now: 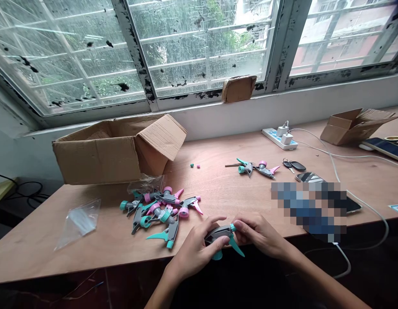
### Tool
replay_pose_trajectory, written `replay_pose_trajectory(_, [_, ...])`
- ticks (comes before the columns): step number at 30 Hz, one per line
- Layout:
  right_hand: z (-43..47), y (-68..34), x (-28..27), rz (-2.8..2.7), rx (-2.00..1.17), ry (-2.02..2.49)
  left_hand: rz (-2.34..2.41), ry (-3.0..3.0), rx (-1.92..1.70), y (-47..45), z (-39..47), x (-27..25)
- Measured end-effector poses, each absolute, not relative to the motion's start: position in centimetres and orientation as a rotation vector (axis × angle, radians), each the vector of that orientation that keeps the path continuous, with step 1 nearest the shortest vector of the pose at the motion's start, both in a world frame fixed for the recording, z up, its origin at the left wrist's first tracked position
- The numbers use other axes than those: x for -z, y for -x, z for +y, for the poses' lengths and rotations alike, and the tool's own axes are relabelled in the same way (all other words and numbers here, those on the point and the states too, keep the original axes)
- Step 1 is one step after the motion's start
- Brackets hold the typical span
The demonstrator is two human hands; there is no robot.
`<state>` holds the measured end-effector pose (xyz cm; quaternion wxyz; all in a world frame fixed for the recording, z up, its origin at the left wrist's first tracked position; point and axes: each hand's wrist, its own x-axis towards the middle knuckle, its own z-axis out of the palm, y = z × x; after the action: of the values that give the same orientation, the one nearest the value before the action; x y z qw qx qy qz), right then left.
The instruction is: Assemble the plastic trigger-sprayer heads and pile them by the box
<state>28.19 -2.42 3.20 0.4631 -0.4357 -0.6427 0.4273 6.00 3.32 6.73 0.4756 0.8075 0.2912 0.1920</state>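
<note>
My left hand (197, 242) is wrapped round the body of a grey and teal trigger spray head (220, 232), just over the table's front edge. Its teal trigger points down to the right, and its teal collar shows below my left thumb. The thumb and fingers of my right hand (258, 234) pinch the teal nozzle (232, 228) at its front end. To the left lies a pile of spray heads (166, 208), some grey and teal, others grey and pink. Farther back are two small loose nozzle caps, one teal (192, 165) and one pink (198, 166).
An open cardboard box (95, 161) stands at the back left, with a clear plastic bag (79, 221) before it. Two spray heads (263, 170), keys (293, 165), a phone (350, 201) and a power strip (279, 138) with white cables occupy the right side.
</note>
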Motion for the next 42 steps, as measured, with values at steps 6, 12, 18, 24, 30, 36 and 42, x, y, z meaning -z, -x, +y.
replay_pose_trajectory(6, [-2.73,-28.25,-3.42,-1.518,-0.982,1.106,0.7,-1.938,-0.49,-6.2,3.37,-6.81])
replay_pose_trajectory(12, [-2.93,-28.25,-3.52,-1.6,-1.011,1.104,0.693,-1.895,-0.489,-6.3,3.39,-6.97])
replay_pose_trajectory(18, [-2.59,-28.13,-3.94,-1.627,-1.001,1.158,0.718,-1.919,-0.497,-6.2,3.42,-6.82])
replay_pose_trajectory(24, [-2.56,-28.14,-3.55,-1.626,-0.934,1.154,0.715,-1.92,-0.489,-6.28,3.35,-7.13])
replay_pose_trajectory(30, [-3.09,-28.21,-3.09,-1.644,-0.951,1.142,0.72,-1.92,-0.458,-6.3,3.41,-7.16])
replay_pose_trajectory(36, [-2.92,-28.17,-3.66,-1.617,-1.062,1.124,0.723,-1.926,-0.461,-6.15,3.5,-6.71])
replay_pose_trajectory(42, [-2.71,-28.08,-3.72,-1.63,-1.023,1.147,0.728,-1.943,-0.461,-6.18,3.5,-6.76])
